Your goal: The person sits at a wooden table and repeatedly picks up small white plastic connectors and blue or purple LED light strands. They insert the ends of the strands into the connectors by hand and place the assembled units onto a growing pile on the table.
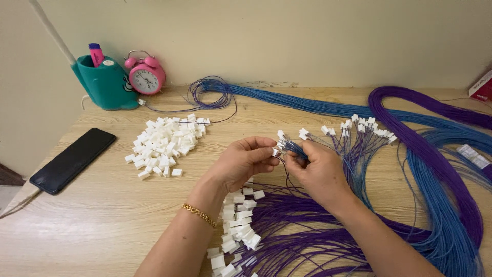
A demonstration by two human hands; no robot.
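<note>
soft, even indoor light, sharp focus

faint shadows lie under the hands on the surface; mild sheen on the dark phone; slight wide-angle bowing near the surface's far edge.

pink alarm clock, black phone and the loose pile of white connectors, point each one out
pink alarm clock [146,79], head view, on its white dial
black phone [73,160], head view, middle of its dark screen
pile of white connectors [165,144], head view, centre of the heap

red box cut by right edge; wire tips hidden inside both hands.
</note>
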